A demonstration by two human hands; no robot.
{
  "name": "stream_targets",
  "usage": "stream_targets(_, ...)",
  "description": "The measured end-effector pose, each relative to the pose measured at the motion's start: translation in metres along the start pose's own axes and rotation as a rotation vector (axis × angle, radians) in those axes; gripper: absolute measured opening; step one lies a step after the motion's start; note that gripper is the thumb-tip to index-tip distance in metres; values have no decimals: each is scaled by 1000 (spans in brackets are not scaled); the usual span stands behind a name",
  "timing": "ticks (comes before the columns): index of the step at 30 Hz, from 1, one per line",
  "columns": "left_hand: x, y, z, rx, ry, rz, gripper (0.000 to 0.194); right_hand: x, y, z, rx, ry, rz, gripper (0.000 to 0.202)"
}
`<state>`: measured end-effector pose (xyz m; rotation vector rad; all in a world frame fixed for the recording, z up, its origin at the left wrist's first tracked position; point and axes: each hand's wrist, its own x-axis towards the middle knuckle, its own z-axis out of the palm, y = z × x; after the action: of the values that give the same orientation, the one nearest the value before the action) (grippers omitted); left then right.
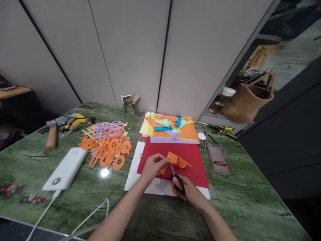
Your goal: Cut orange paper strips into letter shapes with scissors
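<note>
My right hand (187, 190) grips a pair of black-handled scissors (177, 184), its blades against an orange paper strip (182, 162) with rounded shapes along it. Pinched at its left end, the strip is held by my left hand (154, 165), fingers closed. Both hands are over a red sheet of paper (147, 152), which lies on a white board (134, 167). Small orange scraps (161, 171) show beside my left fingertips. To the left sits a loose pile of cut paper shapes (107, 140), mostly orange with some purple and green.
Behind the red sheet lies a stack of coloured paper (187, 134) topped with strips. A white power bank (67, 167) with a cable stands left. A small green box (129, 105) is at the wall. A white oval object (201, 136) and yellow-black pliers (224, 130) lie right.
</note>
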<state>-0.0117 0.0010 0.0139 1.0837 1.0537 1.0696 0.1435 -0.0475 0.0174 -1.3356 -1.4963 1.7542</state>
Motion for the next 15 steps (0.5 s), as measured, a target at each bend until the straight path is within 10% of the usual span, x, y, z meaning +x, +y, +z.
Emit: stream_targets(15,0,2,-1,44,-107,63,15,-3,1,-3,0,-71,-9,42)
